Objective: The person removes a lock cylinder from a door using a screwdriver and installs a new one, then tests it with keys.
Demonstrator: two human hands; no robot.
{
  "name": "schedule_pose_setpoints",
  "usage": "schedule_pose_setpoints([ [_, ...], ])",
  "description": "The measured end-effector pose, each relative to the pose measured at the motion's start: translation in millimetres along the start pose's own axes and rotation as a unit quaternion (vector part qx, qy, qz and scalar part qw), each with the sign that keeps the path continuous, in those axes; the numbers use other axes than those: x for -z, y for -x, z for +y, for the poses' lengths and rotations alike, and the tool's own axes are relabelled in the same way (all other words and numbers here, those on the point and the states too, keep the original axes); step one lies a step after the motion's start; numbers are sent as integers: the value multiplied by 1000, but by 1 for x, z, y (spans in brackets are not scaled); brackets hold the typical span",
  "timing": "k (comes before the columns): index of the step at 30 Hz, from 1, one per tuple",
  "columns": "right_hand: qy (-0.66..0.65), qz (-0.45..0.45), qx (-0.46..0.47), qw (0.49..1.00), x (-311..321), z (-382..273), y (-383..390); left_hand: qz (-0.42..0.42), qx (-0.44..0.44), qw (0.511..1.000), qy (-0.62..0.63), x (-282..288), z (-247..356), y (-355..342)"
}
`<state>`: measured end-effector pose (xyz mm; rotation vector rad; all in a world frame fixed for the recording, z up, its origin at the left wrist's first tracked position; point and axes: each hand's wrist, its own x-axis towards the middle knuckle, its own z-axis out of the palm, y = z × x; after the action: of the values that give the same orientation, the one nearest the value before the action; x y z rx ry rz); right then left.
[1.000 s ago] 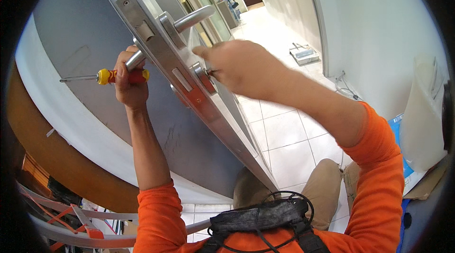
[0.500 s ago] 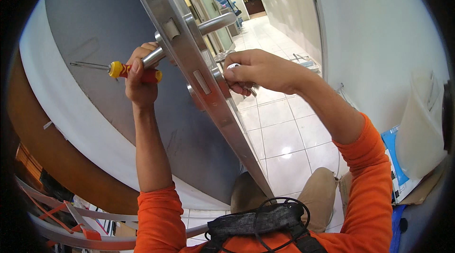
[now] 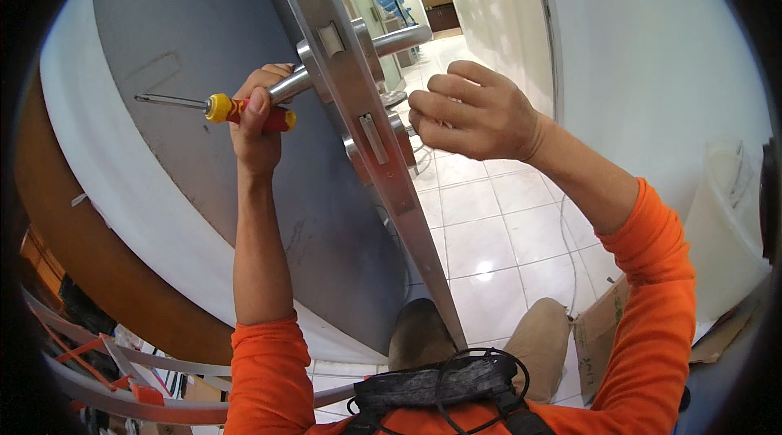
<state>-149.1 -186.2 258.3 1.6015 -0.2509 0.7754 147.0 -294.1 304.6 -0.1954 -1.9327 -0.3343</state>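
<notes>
My left hand (image 3: 259,127) is wrapped round the near-side lever handle (image 3: 291,86) of a grey door (image 3: 220,44). The same hand also grips a screwdriver (image 3: 218,107) with a red and yellow handle, its shaft pointing left. My right hand (image 3: 482,113) is closed with curled fingers on the door's other side, beside the lower lock cylinder (image 3: 401,140). Whatever its fingertips may pinch is hidden. Between the hands, the door's edge shows a metal lock faceplate (image 3: 352,85) with a latch (image 3: 331,40) and a lower bolt (image 3: 373,138). A second lever handle (image 3: 401,40) juts out at the right.
White floor tiles (image 3: 481,231) run along a corridor past a pale wall (image 3: 497,28). A cardboard box (image 3: 601,337) stands by my right knee, and a whitish translucent bin (image 3: 717,231) farther right. At lower left are curved grey rails (image 3: 147,409) with orange parts.
The door edge and its handles have shifted right in view, along with my left hand and the screwdriver. My right hand has turned, its knuckles now up, and moved right.
</notes>
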Motion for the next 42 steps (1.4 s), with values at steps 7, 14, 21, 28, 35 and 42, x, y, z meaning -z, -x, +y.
schedule_pose_setpoints([
  [7, -168, -26, -188, 967, 3, -19, 1, 1, 2, 1000, 19, 2, -2, 2],
  [14, -619, -211, -563, 505, 8, -4, 2, 50, 42, 998, 26, -16, 5, -3],
  [21, -423, 17, -649, 632, 23, -10, 68, 94, 67, 993, 10, -62, -7, -24],
  [28, -110, -97, -351, 925, 46, 8, 62, 71, 54, 996, 3, -100, -36, -36],
  [35, -56, -244, -313, 916, 61, 54, 84, 62, 50, 996, -32, -138, -48, -61],
  [42, -25, -299, -155, 941, 59, 109, 100, -23, 2, 999, -24, -143, -75, -76],
])
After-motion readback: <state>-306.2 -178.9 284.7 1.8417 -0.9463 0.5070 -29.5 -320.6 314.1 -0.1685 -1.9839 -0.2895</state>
